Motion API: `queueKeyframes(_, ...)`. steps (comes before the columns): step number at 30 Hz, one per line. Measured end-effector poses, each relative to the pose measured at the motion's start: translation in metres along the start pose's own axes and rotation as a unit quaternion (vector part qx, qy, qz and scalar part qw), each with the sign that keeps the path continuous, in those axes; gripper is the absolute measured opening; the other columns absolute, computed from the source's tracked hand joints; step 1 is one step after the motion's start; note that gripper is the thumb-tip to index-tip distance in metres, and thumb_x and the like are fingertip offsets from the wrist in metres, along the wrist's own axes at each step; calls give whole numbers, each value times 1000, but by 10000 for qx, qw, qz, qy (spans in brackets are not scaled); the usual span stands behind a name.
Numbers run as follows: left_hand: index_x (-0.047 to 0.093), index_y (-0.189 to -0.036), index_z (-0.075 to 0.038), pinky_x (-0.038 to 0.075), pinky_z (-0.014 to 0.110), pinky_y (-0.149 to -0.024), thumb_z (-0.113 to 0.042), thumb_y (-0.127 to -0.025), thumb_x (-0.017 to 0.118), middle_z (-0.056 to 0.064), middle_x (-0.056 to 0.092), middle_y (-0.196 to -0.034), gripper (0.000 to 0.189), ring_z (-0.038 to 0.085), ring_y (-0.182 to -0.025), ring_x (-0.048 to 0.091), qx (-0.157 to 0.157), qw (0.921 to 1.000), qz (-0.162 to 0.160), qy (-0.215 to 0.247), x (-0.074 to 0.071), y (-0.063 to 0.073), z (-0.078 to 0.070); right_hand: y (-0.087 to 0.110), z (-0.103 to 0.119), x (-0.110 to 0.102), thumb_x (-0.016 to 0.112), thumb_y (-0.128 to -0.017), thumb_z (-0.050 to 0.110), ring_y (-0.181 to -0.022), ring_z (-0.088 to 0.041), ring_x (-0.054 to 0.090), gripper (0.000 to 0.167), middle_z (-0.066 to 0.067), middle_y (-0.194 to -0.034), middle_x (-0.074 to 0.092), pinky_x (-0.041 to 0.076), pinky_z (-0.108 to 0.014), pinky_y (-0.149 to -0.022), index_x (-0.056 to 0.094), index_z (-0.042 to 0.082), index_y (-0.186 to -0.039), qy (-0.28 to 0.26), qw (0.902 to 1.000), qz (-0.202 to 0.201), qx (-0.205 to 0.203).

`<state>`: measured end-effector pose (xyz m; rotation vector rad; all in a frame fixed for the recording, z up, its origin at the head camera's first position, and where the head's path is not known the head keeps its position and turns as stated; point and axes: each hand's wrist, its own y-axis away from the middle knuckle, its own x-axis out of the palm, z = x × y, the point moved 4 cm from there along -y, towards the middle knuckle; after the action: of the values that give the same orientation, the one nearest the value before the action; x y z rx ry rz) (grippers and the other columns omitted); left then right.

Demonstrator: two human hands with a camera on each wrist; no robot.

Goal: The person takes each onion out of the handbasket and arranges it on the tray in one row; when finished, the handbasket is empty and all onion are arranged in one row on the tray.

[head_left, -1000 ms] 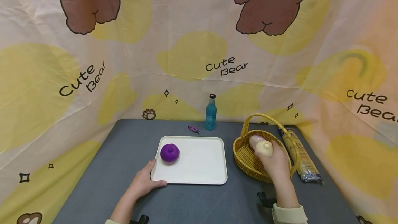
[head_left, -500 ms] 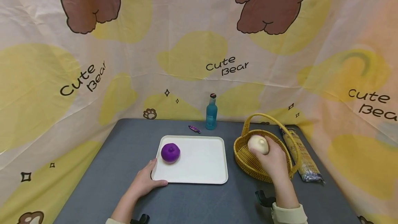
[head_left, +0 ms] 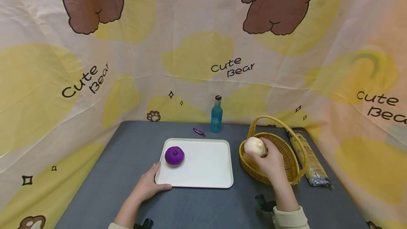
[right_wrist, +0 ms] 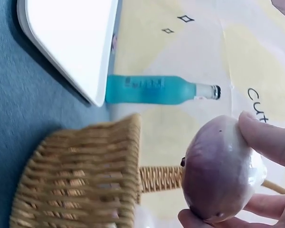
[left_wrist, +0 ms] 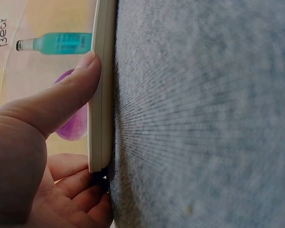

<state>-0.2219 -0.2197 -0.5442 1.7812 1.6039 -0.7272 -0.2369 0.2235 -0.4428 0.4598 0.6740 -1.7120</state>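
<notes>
Holding vegetable [head_left: 254,146], right hand [head_left: 271,160], apparently above basket [head_left: 253,172]

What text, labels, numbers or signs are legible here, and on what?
"Cute Bear": backdrop cloth, twice in full in the head view.
"Cute Bea": same cloth, far right of the head view, cut off by the frame edge.
Blue bottle: label print too small and blurred to read.
Yellow packet: print too small to read.
Purple wrapper: any print too small to read.
No legible numbers.
</notes>
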Motion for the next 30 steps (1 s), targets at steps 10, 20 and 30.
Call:
queueKeyframes(10, 32, -156, 2, 30, 64, -116, -48, -70, 90, 28, 34, -159, 116, 49, -148, 27, 8, 10000, -17, -31, -1, 0, 0, 1, 10, 24, 84, -83, 34, -125, -43, 57, 76, -25, -139, 58, 49, -58, -101, 52, -1, -143, -160, 9995, -27, -264)
queueKeyframes(20, 32, -156, 2, 30, 63, -116, -49, -70, 90, 28, 34, -159, 116, 49, -148, 27, 13, 10000, -26, -22, -1, 1, -1, 3, 17, 45, 84, -83, 37, -124, -39, 59, 80, -23, -142, 57, 50, -55, -97, 50, 0, -146, -317, 9987, 162, -364)
queueKeyframes(30, 32, -156, 1, 30, 64, -116, -48, -69, 90, 27, 35, -159, 115, 49, -148, 28, 25, 10000, -30, -12, -1, 1, -1, 2, 22, 61, 86, -81, 36, -128, -37, 58, 79, -20, -144, 57, 50, -54, -100, 52, 4, -145, -477, 9977, 319, -367)
